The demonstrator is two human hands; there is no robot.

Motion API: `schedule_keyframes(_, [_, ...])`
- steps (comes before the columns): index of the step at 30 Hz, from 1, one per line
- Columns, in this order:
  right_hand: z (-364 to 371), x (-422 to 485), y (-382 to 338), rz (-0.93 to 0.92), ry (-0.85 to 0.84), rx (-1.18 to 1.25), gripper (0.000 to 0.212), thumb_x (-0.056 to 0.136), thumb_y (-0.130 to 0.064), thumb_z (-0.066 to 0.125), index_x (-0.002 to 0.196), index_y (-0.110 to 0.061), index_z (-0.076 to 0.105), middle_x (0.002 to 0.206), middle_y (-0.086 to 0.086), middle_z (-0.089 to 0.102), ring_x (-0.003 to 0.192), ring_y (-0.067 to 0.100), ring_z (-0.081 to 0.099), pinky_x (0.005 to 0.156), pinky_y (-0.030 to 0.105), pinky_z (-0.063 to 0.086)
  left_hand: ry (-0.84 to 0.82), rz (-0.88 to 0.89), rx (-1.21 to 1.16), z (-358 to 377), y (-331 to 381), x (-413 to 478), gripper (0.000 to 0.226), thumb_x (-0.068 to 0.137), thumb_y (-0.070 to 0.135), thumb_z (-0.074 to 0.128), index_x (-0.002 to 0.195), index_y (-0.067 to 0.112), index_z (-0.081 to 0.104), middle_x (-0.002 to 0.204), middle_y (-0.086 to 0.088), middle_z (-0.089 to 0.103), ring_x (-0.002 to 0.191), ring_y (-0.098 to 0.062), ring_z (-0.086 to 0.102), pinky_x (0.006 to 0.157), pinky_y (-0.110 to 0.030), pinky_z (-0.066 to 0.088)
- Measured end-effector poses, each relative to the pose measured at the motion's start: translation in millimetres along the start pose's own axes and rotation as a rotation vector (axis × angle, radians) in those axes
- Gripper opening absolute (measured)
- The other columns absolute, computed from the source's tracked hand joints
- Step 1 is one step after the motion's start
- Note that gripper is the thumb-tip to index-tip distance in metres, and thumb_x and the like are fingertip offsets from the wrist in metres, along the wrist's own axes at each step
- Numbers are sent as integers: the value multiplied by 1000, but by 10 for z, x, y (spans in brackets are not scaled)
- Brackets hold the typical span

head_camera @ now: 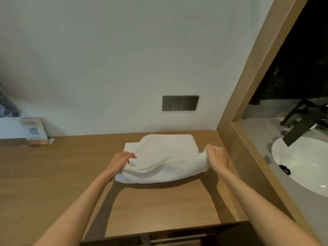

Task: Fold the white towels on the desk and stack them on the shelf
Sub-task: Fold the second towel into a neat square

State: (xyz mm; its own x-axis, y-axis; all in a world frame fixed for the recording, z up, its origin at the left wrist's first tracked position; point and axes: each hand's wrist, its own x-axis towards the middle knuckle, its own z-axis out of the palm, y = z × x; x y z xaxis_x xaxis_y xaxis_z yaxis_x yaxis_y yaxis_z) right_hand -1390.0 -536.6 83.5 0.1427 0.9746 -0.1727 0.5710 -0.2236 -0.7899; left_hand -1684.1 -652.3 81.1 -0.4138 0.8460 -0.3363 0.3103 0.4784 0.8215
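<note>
Nearest, two bare forearms reach across the wooden surface to a white towel lying partly folded near its back right corner. The left hand has its grip closed over the towel's left edge, fingers on top; the right hand has its grip clamped on the right edge, raised a little (the cloth sags between them). Farther back, a QR-code card stands at the left, and a dark double socket sits on the wall.
</note>
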Motion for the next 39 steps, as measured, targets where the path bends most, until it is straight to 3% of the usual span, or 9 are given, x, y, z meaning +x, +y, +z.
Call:
schedule_keyframes(6, [70,-48,464,90,-536,-545,27,83,-36,48,93,-12,56,95,6,58,89,27,55,70,31,41,-489,-272,381,208,-483,-56,27,92,39,53,81,17,64,90,4,60,86,-11,53,85,-23,37])
schedule_keyframes(10, [90,-24,471,213,-952,-849,57,59,-33,58,111,-12,53,105,4,51,95,23,52,75,29,39,-440,-308,342,277,-587,38,28,89,31,58,71,10,57,67,-4,62,40,-6,55,41,-14,39])
schedule_keyframes(15, [325,112,340,61,-815,-720,25,51,-39,49,52,-17,37,58,0,39,59,19,35,57,30,29,-3,-115,275,292,-605,360,21,95,21,47,87,5,57,74,-5,56,60,-16,51,54,-25,38])
schedule_keyframes(17, [399,100,236,-40,-699,-677,30,72,-35,54,73,-8,66,82,7,63,85,23,51,79,33,43,86,-96,243,284,-620,523,25,94,20,47,105,2,60,90,-9,62,78,-23,57,64,-28,44])
schedule_keyframes(20, [554,194,159,-88,-582,-642,29,88,-24,48,109,-14,64,119,10,55,121,27,43,102,37,39,141,-121,250,291,-614,767,34,96,23,46,121,3,56,121,-20,59,116,-35,53,99,-41,42])
schedule_keyframes(24, [829,323,91,-132,-614,-634,31,87,-20,48,117,-22,55,122,7,42,121,29,40,91,36,41,64,-110,166,344,-515,1013,35,100,19,33,73,6,51,83,-15,53,90,-39,53,77,-40,41])
schedule_keyframes(29, [1076,461,20,-127,-686,-652,47,86,-21,49,133,-26,41,131,9,40,117,34,47,96,41,44,34,-309,4,359,-484,1354,55,102,33,23,122,-12,48,131,-28,49,122,-39,47,102,-44,36])
schedule_keyframes(33, [1191,562,-10,-147,-708,-783,51,87,-25,52,136,-27,39,133,9,40,114,34,50,94,37,45,-55,-360,15,366,-397,1508,38,99,33,35,73,9,48,82,-8,51,70,-22,49,65,-32,37])
schedule_keyframes(39, [1267,684,-71,-164,-741,-865,48,87,-23,53,133,-23,40,134,8,38,115,32,50,88,31,42,-189,-417,-389,355,-375,1585,19,89,28,60,92,12,49,87,-4,51,77,-19,51,70,-31,45])
